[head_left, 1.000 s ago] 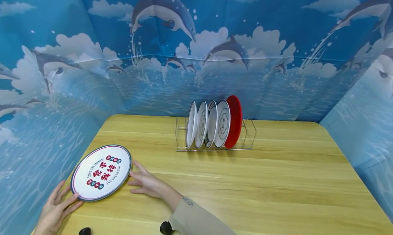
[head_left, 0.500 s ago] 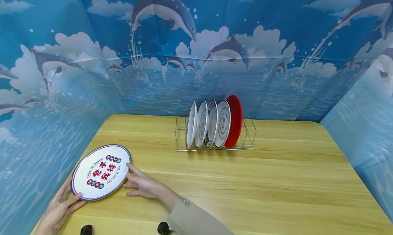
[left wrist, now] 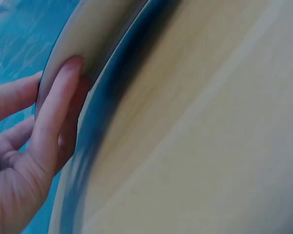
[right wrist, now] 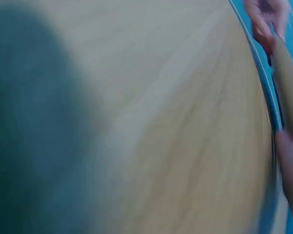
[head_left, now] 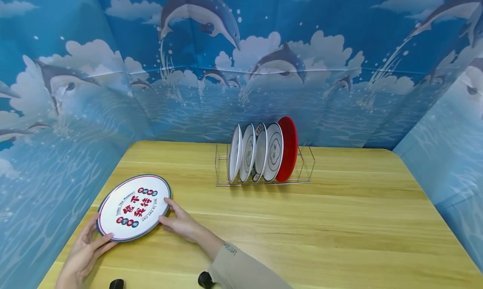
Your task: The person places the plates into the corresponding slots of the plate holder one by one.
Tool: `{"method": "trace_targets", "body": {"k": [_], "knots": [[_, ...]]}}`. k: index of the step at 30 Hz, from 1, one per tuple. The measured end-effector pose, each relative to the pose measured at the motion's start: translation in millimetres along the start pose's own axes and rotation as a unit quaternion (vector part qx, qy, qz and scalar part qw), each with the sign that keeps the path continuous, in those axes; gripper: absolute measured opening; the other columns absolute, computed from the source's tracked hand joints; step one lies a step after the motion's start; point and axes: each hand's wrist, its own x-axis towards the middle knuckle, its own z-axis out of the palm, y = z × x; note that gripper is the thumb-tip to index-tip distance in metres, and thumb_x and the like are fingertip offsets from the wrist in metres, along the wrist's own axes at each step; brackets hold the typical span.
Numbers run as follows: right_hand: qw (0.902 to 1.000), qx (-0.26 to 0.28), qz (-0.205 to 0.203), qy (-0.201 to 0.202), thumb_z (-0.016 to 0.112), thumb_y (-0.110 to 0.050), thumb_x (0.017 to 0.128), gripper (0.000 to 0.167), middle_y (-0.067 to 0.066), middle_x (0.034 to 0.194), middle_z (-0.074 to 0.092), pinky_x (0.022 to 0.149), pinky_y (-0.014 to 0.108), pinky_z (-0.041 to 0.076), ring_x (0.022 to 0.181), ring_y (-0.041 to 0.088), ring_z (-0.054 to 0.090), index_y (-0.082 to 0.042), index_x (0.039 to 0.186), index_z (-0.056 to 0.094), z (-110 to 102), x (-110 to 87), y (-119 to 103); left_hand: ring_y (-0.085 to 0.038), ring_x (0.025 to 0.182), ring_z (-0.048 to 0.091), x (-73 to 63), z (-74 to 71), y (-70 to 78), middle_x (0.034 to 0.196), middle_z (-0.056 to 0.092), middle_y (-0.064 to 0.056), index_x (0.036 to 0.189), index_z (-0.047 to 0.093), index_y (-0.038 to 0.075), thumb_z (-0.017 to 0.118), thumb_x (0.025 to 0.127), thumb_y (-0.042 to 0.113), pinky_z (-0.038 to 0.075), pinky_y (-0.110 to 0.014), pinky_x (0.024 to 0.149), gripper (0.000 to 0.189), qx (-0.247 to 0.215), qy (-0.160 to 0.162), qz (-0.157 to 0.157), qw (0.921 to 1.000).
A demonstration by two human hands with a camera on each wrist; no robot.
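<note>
A large white plate (head_left: 113, 207) with a dark rim, red and blue circles and red characters is tilted at the table's left side in the head view. My left hand (head_left: 84, 250) pinches its near-left rim, thumb on the upper face. At the right rim, my right hand (head_left: 183, 225) grips it with thumb and fingers. Fingers press the plate's underside (left wrist: 90, 29) in the left wrist view, where it stands off the tabletop. The right wrist view shows the plate (right wrist: 289, 83) edge-on between both hands.
A wire dish rack (head_left: 307, 163) stands at the back of the wooden table (head_left: 339, 222). In it are several upright white dishes (head_left: 248, 152) and a red plate (head_left: 288, 148). Dolphin-print cloth (head_left: 188, 104) hangs behind and at the sides.
The plate has shifted right and slightly away from me, with the left hand following it. My right hand, earlier with spread fingers beside the rim, now grips it.
</note>
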Motion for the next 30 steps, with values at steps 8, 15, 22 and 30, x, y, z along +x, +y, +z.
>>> {"method": "trace_targets", "body": {"k": [8, 15, 22, 30], "knots": [[0.9842, -0.128, -0.101, 0.069, 0.056, -0.018, 0.092, 0.068, 0.013, 0.144, 0.03, 0.061, 0.02, 0.049, 0.082, 0.013, 0.06, -0.029, 0.146, 0.015, -5, -8.2, -15, -0.004, 0.092, 0.059, 6.5, 41.9, 10.3, 0.151, -0.014, 0.002, 0.147, -0.005, 0.021, 0.049, 0.084, -0.017, 0.052, -0.028, 0.078, 0.092, -0.054, -0.007, 0.026, 0.9982], [0.989, -0.036, -0.137, 0.043, 0.054, -0.01, 0.092, 0.075, 0.013, 0.15, 0.015, 0.062, 0.022, 0.046, 0.084, 0.016, 0.06, -0.03, 0.147, 0.007, -19, -15.1, -33, -0.008, 0.091, 0.061, 4.5, 75.7, 26.4, 0.146, 0.0, -0.003, 0.148, 0.0, 0.02, 0.05, 0.083, -0.018, 0.052, -0.028, 0.077, 0.091, -0.056, 0.003, 0.068, 0.9961], [0.9835, 0.019, -0.177, 0.034, 0.055, -0.002, 0.089, 0.074, 0.017, 0.148, 0.017, 0.087, 0.033, 0.049, 0.105, 0.029, 0.057, -0.026, 0.145, 0.012, -36, -21.3, -57, -0.01, 0.09, 0.061, 4.6, 109.8, 42.3, 0.143, 0.0, -0.004, 0.148, 0.005, 0.023, 0.049, 0.082, -0.02, 0.053, -0.028, 0.075, 0.09, -0.077, 0.013, 0.083, 0.9935], [0.977, 0.088, -0.193, 0.023, 0.051, 0.005, 0.088, 0.072, 0.022, 0.131, 0.037, 0.09, 0.041, 0.047, 0.11, 0.033, 0.053, -0.03, 0.14, 0.016, -61, -37.7, -82, -0.01, 0.09, 0.062, 9.5, 150.2, 52.8, 0.142, 0.004, -0.003, 0.148, 0.011, 0.023, 0.053, 0.083, -0.016, 0.053, -0.025, 0.072, 0.087, -0.087, 0.003, 0.081, 0.9929]]}}
